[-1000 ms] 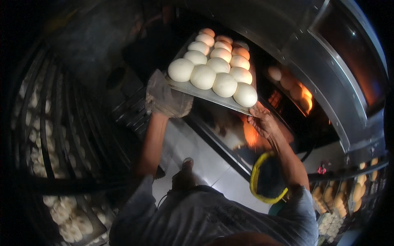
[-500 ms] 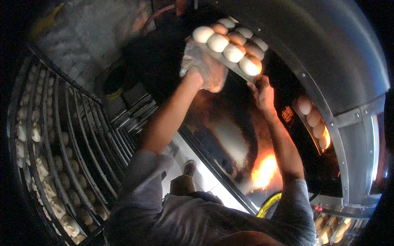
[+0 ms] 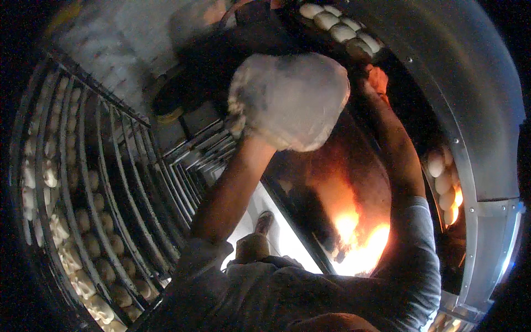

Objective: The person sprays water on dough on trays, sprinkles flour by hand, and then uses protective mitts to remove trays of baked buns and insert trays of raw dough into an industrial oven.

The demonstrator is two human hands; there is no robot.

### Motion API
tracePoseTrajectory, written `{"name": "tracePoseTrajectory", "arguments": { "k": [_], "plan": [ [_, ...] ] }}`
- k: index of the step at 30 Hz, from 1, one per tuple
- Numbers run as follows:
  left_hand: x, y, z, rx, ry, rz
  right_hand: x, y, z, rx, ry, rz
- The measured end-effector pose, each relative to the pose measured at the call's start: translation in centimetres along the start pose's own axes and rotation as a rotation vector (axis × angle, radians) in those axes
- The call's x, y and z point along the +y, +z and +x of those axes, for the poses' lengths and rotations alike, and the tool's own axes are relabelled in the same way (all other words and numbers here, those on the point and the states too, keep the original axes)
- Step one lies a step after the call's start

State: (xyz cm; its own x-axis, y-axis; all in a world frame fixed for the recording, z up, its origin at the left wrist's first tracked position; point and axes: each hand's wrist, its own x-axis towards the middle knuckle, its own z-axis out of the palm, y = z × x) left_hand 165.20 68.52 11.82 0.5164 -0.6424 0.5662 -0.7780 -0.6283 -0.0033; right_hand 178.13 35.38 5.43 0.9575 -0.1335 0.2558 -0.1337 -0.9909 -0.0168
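Note:
A tray of pale bread rolls (image 3: pixel 341 32) lies at the top of the view, inside the dark oven opening. My right hand (image 3: pixel 377 82) reaches in to the tray's near end, its fingers curled at the edge and lit orange. The tray itself is mostly hidden by rolls and shadow. My left hand is covered by a thick whitish cloth (image 3: pixel 296 102), spread wide and apart from the tray. Only the wrist shows below the cloth, so the left fingers are hidden.
Flames (image 3: pixel 359 240) glow beneath my right forearm. More rolls (image 3: pixel 444 180) sit by the curved metal oven frame (image 3: pixel 462 182) at right. On the left stands a barred rack (image 3: pixel 119 177) with rows of pale rolls. My shoe (image 3: pixel 264 222) is on the light floor.
The tray of rolls has moved away and to the right, deeper into the oven, with my right hand following. My left hand with the cloth has come off the tray.

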Motion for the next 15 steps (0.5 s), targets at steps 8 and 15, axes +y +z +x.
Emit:
{"name": "tracePoseTrajectory", "arguments": {
  "k": [8, 15],
  "plan": [
    [1.8, -0.1, -12.5, 0.089, -0.314, -0.043, 1.8, -1.9, 4.5, -0.156, 0.168, -0.029],
    [11.5, -2.1, -19.6, 0.158, -0.379, -0.042, -2.6, -5.5, -5.3, 0.089, -0.187, 0.055]
  ]
}}
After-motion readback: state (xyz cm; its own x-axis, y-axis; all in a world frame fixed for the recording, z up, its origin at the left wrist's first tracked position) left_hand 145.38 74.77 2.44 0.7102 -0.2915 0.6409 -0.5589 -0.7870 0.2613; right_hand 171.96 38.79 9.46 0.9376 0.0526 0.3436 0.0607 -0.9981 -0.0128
